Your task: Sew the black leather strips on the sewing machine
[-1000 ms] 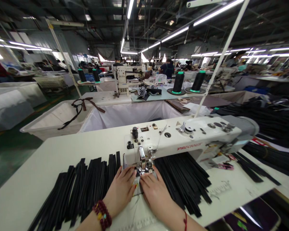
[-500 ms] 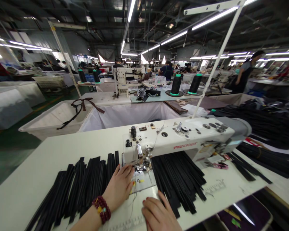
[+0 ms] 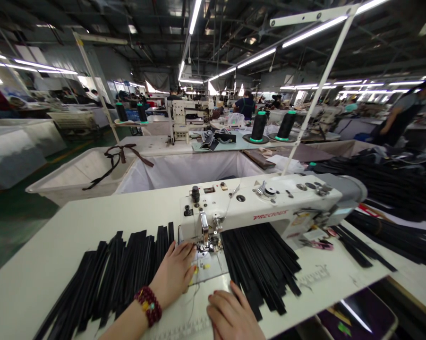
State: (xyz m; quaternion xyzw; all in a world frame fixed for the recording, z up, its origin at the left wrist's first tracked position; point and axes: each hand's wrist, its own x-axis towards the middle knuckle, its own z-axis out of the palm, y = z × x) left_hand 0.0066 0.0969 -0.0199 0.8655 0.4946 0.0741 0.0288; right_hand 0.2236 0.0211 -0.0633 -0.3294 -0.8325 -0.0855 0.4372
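Note:
My left hand (image 3: 175, 274), with a beaded bracelet (image 3: 148, 306) on its wrist, lies on the plate of a white sewing machine (image 3: 227, 208). Its fingers stretch out, and their tips are close beside the presser foot (image 3: 208, 243). Whatever may be under those fingertips is hidden. My right hand (image 3: 234, 314) rests on the table edge nearer me, fingers loosely bent and apart, with nothing seen in it. Black strips (image 3: 135, 267) lie in a row left of my left hand. Another fan of black strips (image 3: 259, 264) spreads under the machine arm, beyond my right hand.
Pink-handled snips (image 3: 321, 244) and a few strips lie at the right. A large pile of black pieces (image 3: 386, 184) fills the right side. Behind the table stand a white-lined bin (image 3: 184, 167), thread cones (image 3: 259, 126) and another machine (image 3: 184, 120). A person (image 3: 399, 118) is at far right.
Both hands stay in nearly the same place and pose. The view shifts slightly. In the background, the person at the right has moved further right.

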